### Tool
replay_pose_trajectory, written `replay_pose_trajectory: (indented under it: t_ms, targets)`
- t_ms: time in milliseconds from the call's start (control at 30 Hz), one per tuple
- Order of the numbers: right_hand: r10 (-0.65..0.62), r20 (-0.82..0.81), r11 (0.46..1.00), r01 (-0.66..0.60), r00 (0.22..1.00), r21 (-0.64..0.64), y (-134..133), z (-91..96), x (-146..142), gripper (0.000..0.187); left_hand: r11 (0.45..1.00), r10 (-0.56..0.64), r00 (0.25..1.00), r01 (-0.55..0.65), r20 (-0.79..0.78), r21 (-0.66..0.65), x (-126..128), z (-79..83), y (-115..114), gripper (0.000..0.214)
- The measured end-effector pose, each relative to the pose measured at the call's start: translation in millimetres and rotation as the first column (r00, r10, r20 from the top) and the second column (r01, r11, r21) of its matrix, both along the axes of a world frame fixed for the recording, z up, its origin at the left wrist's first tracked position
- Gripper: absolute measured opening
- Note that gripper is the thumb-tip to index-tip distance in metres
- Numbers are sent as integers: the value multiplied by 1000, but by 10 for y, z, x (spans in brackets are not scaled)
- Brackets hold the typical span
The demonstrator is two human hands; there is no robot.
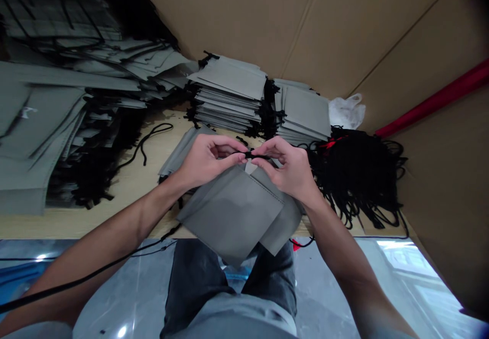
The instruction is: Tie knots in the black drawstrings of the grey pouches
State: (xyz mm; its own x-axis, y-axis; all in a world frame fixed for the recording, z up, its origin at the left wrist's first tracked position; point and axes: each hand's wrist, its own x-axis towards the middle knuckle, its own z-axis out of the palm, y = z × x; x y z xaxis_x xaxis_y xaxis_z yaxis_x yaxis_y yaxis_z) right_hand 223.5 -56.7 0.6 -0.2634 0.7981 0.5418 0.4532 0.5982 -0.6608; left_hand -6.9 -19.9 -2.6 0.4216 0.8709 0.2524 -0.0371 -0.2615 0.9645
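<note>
Tabletop [91,225] spans the view, grey stacks along it, a heap of black cords [359,173] off to the right, and all the action dead centre! Down at the near edge, a grey stitched piece [233,211] lies below the hands, its lower corner hanging over the lap. This looks like cord work, a tie or a join being shaped above that piece, though whether the two are attached cannot be told. Next move, by my reading, calls for a firm pinch and an even pull from both sides. Now the hands: left hand [202,159] and right hand [288,165] face each other, nearly meeting. Tight in the fingers, thumb against forefinger on each side, no daylight, gripping one short black strand [248,154] between them!
</note>
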Motion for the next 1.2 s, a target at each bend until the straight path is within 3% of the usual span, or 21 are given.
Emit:
replay_pose_trajectory:
  t_ms: [600, 1000, 1200]
  targets:
    - [108, -81, 991, -113, 991, -70, -10, 0, -27, 23, 998, -17, 999, 19, 30, -54, 11, -2, -10, 27]
    - [93, -65, 993, -97, 994, -64, -9, 29, -7, 20, 999, -32, 999, 33, 28, -15, 5, -7, -4, 18]
    - [89, -58, 994, -92, 994, -61, -2, 17, -3, 17, 998, -45, 996, 49, 80, -41, 21, 1, 3, 24]
